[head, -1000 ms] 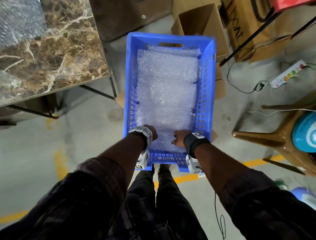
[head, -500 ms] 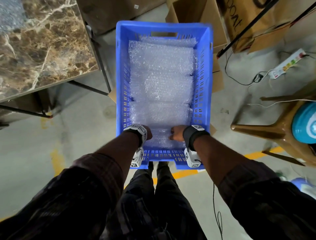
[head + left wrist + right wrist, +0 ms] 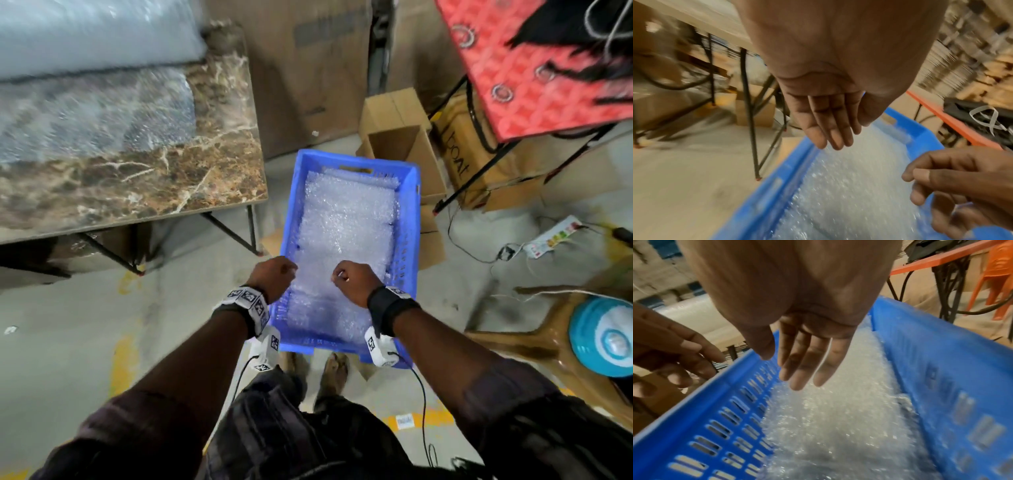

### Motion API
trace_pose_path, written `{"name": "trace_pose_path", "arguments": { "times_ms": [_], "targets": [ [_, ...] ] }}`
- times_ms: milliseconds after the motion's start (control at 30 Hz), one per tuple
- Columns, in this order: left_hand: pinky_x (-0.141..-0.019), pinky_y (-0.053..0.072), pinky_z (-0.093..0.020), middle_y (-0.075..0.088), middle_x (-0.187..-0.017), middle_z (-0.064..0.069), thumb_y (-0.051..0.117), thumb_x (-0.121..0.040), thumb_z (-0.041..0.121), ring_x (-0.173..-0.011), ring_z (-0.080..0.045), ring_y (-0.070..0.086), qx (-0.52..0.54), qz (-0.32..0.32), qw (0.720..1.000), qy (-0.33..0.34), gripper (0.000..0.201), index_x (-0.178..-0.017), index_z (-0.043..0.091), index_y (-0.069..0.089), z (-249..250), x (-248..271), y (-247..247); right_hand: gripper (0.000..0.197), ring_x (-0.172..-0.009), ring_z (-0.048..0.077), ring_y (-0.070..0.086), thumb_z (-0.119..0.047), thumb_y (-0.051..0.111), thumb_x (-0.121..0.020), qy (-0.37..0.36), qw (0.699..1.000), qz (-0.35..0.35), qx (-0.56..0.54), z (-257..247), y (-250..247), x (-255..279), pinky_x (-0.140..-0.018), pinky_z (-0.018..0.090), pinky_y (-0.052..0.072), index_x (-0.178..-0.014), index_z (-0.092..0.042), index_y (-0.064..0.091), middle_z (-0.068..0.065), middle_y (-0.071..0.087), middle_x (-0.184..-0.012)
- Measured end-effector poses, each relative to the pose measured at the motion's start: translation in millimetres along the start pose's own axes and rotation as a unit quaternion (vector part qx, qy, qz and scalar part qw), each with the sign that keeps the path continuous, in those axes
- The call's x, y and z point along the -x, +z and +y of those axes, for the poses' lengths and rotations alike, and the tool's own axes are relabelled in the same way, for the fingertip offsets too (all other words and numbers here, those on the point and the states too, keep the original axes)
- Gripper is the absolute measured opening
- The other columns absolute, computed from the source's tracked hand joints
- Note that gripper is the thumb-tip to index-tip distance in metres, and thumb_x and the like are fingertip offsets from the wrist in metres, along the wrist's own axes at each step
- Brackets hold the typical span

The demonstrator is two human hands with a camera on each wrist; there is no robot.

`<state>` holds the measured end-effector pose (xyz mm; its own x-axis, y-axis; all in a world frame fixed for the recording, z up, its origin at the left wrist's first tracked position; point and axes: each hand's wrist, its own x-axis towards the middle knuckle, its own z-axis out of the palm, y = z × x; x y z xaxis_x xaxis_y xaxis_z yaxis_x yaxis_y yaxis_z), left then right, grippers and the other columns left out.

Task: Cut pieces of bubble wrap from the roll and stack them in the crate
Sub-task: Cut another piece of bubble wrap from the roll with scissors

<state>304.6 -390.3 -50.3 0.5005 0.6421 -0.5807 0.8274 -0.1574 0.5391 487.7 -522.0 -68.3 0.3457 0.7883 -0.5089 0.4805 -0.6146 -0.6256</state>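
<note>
The blue crate (image 3: 413, 212) stands on the floor in front of me, with a stack of cut bubble wrap pieces (image 3: 346, 222) lying flat inside. Both hands hover over its near end, touching nothing. My left hand (image 3: 274, 274) is above the crate's left rim (image 3: 777, 183), and its fingers (image 3: 830, 126) are relaxed and empty. My right hand (image 3: 352, 277) hangs over the wrap (image 3: 828, 418), fingers (image 3: 805, 366) straight and empty. The bubble wrap roll (image 3: 85, 34) lies on the marble table, with a loose length (image 3: 96, 113) spread in front of it.
The marble table (image 3: 154, 178) stands left of the crate on thin black legs (image 3: 750, 113). Cardboard boxes (image 3: 400, 144) sit behind the crate. To the right are a red table (image 3: 548, 68), a power strip (image 3: 555, 236) with cables, and a brown plastic stool (image 3: 534, 335).
Both hands have lifted off the bubble wrap in the crate and now hang above it. My view has tilted up, bringing the table and the roll into sight.
</note>
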Motion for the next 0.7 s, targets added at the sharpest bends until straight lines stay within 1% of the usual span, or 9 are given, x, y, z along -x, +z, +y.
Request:
{"name": "trace_pose_path", "arguments": {
  "times_ms": [67,133,200,267,367,500,567,600,700],
  "targets": [
    [-0.072,0.056,-0.029,0.075,-0.088,-0.004,0.062,-0.089,0.018,-0.079,-0.021,0.071,0.051,0.038,0.998,-0.012,0.012,-0.094,0.026,0.069,-20,20,-25,0.007,-0.080,0.022,0.064,-0.021,0.067,-0.087,-0.048,0.998,0.032,-0.012,-35,4,-1,-0.075,0.029,0.050,-0.086,-0.013,0.068,0.009,0.072,-0.086],
    [-0.060,0.051,-0.020,0.075,-0.085,-0.003,0.060,-0.088,0.010,-0.074,-0.018,0.071,0.085,0.079,0.993,-0.023,0.018,-0.092,0.024,0.070,-44,33,-50,0.008,-0.079,0.025,0.066,-0.021,0.066,-0.087,-0.085,0.995,0.053,-0.022,-72,11,-9,-0.074,0.033,0.052,-0.087,-0.013,0.067,0.008,0.072,-0.083],
    [-0.055,0.048,-0.017,0.075,-0.082,-0.002,0.053,-0.089,0.004,-0.072,-0.016,0.070,0.124,0.130,0.983,-0.037,0.024,-0.092,0.020,0.071,-72,45,-80,0.009,-0.080,0.024,0.067,-0.022,0.065,-0.088,-0.128,0.989,0.068,-0.021,-120,24,-18,-0.074,0.033,0.051,-0.090,-0.013,0.067,0.006,0.072,-0.082],
    [-0.053,0.048,-0.015,0.074,-0.080,-0.002,0.048,-0.090,0.002,-0.070,-0.014,0.069,0.170,0.168,0.970,-0.047,0.028,-0.091,0.019,0.070,-103,59,-109,0.008,-0.075,0.018,0.064,-0.022,0.064,-0.087,-0.174,0.982,0.068,-0.014,-167,41,-26,-0.072,0.028,0.050,-0.090,-0.015,0.066,0.002,0.072,-0.082],
    [-0.060,0.053,-0.026,0.073,-0.080,-0.003,0.047,-0.092,0.002,-0.068,-0.017,0.069,0.226,0.223,0.947,-0.052,0.031,-0.084,0.025,0.067,-159,79,-155,0.007,-0.072,0.010,0.058,-0.019,0.065,-0.088,-0.224,0.973,0.053,0.028,-239,75,-37,-0.069,0.024,0.045,-0.092,-0.015,0.068,0.001,0.070,-0.084],
    [-0.057,0.048,-0.022,0.073,-0.081,-0.005,0.050,-0.091,0.002,-0.065,-0.019,0.066,0.255,0.269,0.927,-0.064,0.027,-0.085,0.023,0.066,-245,114,-218,0.015,-0.072,0.019,0.065,-0.014,0.057,-0.086,-0.245,0.966,0.008,0.079,-329,141,-54,-0.067,0.028,0.051,-0.094,-0.021,0.067,0.000,0.070,-0.083],
    [-0.054,0.048,-0.019,0.073,-0.081,-0.003,0.053,-0.091,0.005,-0.063,-0.016,0.066,0.267,0.292,0.915,-0.078,0.023,-0.084,0.023,0.066,-291,132,-254,0.020,-0.079,0.020,0.064,-0.016,0.053,-0.084,-0.272,0.953,-0.024,0.129,-377,176,-64,-0.073,0.030,0.051,-0.096,-0.024,0.067,-0.001,0.071,-0.089],
    [-0.056,0.050,-0.020,0.073,-0.082,-0.002,0.056,-0.091,0.008,-0.064,-0.014,0.067,0.267,0.308,0.909,-0.085,0.021,-0.083,0.025,0.066,-317,140,-275,0.019,-0.080,0.022,0.064,-0.017,0.053,-0.084,-0.289,0.944,-0.036,0.154,-404,193,-71,-0.073,0.031,0.050,-0.096,-0.024,0.067,0.000,0.071,-0.089],
    [-0.070,0.056,-0.030,0.074,-0.082,0.003,0.061,-0.087,0.021,-0.073,-0.015,0.070,0.249,0.354,0.896,-0.102,0.011,-0.082,0.030,0.067,-388,164,-331,0.017,-0.080,0.022,0.063,-0.014,0.059,-0.085,-0.329,0.926,-0.045,0.181,-478,239,-87,-0.068,0.027,0.043,-0.096,-0.023,0.068,0.001,0.071,-0.087]
  ]
}}
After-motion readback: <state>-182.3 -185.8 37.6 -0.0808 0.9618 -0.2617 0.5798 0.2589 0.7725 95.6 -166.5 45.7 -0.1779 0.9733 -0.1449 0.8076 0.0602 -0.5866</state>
